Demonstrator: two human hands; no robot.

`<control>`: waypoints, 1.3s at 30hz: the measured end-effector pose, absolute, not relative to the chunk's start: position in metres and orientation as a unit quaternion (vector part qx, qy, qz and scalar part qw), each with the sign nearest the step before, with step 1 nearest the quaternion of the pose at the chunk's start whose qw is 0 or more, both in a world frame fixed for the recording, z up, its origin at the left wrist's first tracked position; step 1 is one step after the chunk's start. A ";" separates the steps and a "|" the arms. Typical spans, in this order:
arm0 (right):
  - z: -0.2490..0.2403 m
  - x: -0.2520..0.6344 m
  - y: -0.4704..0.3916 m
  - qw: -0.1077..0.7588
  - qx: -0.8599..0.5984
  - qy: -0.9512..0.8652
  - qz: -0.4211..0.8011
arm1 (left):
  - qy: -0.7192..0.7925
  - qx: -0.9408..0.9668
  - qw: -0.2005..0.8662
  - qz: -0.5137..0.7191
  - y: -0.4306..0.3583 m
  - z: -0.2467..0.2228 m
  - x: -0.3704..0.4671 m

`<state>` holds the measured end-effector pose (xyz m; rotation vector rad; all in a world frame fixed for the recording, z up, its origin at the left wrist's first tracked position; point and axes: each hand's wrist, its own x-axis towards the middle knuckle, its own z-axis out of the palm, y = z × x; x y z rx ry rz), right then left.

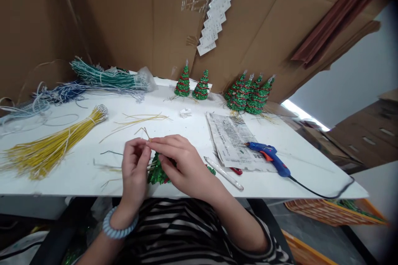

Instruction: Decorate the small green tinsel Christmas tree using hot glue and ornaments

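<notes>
My left hand (135, 165) and my right hand (183, 163) meet at the fingertips near the front edge of the table. Between them they pinch a thin yellow wire (144, 133), whose bent ends stick up past the fingers. Under my right hand lies a small green tinsel Christmas tree (157, 170) on its side, mostly covered by the hand. Whether the wire is joined to this tree is hidden. Loose yellow wires (141, 120) lie just beyond my hands, and a few more wire ends poke out left of my left hand.
A bundle of yellow wires (62, 145) lies left, with green wires (105, 75) behind it. Finished-looking trees (183, 82) stand at the back, several more (248, 95) at back right. A blue glue gun (270, 155) rests on newspaper (233, 140), beside a white pen-like stick (224, 174).
</notes>
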<state>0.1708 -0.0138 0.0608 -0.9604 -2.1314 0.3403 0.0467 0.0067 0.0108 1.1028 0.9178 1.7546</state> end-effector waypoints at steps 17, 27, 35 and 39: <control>0.055 0.220 -0.032 0.413 -0.435 -0.797 0.067 | 0.495 0.504 0.427 0.564 0.005 -0.001 0.026; 0.038 0.222 -0.037 0.421 -0.426 -0.800 -0.001 | 0.479 0.498 0.457 0.561 0.006 -0.007 0.025; 0.035 0.223 -0.029 0.455 -0.445 -0.764 0.105 | 0.455 0.489 0.511 0.540 0.010 -0.007 0.023; 0.035 0.221 -0.027 0.445 -0.451 -0.764 0.120 | 0.456 0.493 0.539 0.508 0.011 -0.003 0.022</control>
